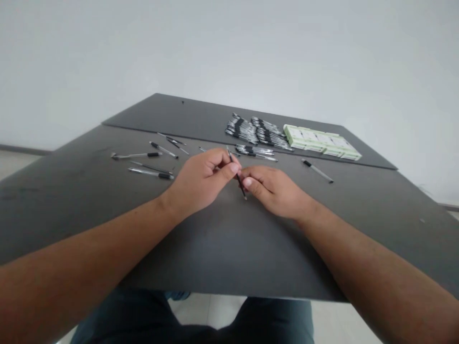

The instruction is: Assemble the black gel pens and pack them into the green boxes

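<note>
Between the fingertips of my left hand (201, 179) is a slim dark pen refill (242, 187), slanting down to the right with a pale lower tip. My right hand (276, 188) is closed on the same refill lower down, its thumb and forefinger pinched together right beside my left fingertips. Part of the refill is hidden behind the fingers. Left of my left hand lie loose clear pens with black grips, among them one pen (150, 173) close to the wrist. Thin dark refills (152, 167) lie among these pens.
Behind my hands are bundled rows of clear pens (242, 130) and a smaller group of pens (255, 151). White and green boxes (321, 141) stand in a row at the back right. A single pen (318, 171) lies to the right on the dark table (229, 258).
</note>
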Available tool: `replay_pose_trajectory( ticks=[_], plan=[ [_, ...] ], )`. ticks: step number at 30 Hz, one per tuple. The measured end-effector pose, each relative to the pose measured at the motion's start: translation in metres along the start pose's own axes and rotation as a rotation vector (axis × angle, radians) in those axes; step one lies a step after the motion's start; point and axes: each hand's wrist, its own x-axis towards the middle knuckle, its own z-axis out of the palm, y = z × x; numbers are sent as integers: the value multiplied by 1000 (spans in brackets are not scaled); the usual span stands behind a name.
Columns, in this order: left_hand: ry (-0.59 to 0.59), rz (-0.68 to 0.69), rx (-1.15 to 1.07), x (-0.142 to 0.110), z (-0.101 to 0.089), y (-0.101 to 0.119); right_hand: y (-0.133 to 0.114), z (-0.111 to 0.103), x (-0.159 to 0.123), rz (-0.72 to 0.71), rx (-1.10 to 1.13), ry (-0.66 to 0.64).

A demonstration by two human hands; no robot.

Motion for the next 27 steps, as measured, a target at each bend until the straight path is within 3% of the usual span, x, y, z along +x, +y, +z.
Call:
replay_pose_trajectory(
  ticks=[2, 7, 9, 11, 14, 17, 21, 24, 27],
  plan=[
    [0, -27, 26, -2, -5, -4, 21, -26, 0, 84, -282, 67],
    [-28, -96, 72, -6, -11, -19, 108, -90, -18, 577, -711, 311],
    [-30, -128, 72, -7, -12, -22, 138, -101, -30, 770, -757, 226],
    [-37, -153, 63, -8, -11, -24, 158, -104, -39, 841, -750, 162],
    [-50, -164, 18, -9, -9, -26, 168, -101, -42, 876, -734, 116],
    [-8, -181, -73, -7, -6, -28, 156, -98, -34, 846, -722, 127],
    [125, -201, -252, 0, -7, -24, 108, -79, -13, 667, -644, 172],
    [269, -216, -407, 8, -11, -17, 56, -50, -3, 339, -405, 193],
    [381, -268, -524, 13, -17, -11, 14, -21, -1, 84, -262, 126]
  ],
)
